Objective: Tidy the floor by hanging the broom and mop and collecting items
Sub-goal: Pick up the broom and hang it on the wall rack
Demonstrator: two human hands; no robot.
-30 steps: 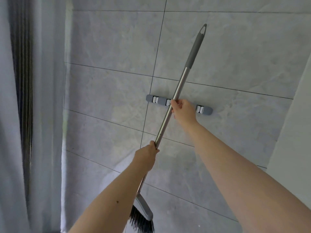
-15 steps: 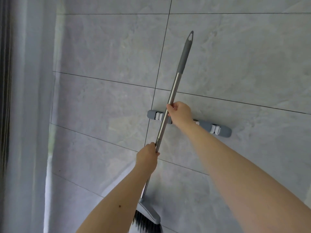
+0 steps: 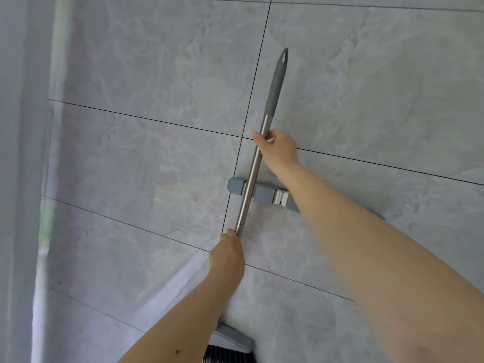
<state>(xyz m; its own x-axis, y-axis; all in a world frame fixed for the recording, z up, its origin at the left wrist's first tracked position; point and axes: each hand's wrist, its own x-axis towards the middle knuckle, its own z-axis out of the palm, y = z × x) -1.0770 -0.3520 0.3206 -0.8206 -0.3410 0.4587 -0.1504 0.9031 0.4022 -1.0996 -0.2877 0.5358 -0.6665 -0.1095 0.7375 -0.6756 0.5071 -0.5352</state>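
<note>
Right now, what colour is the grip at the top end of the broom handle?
Matte grey, on the broom grip above the bare metal pole; head view shows it.

Domestic interior, most likely a utility corner, bathroom or balcony area of a home. Wall (image 3: 162, 74) clad in large grey marble-effect tiles with thin dark grout lines. Grey wall-mounted holder rail (image 3: 263, 193) with white spring clips fixed to the tiles, of the kind used for cleaning tools. Household broom (image 3: 252, 179) with a metal pole and grey grip held against it. Pale curtain (image 3: 18, 179) along the left edge.
</note>
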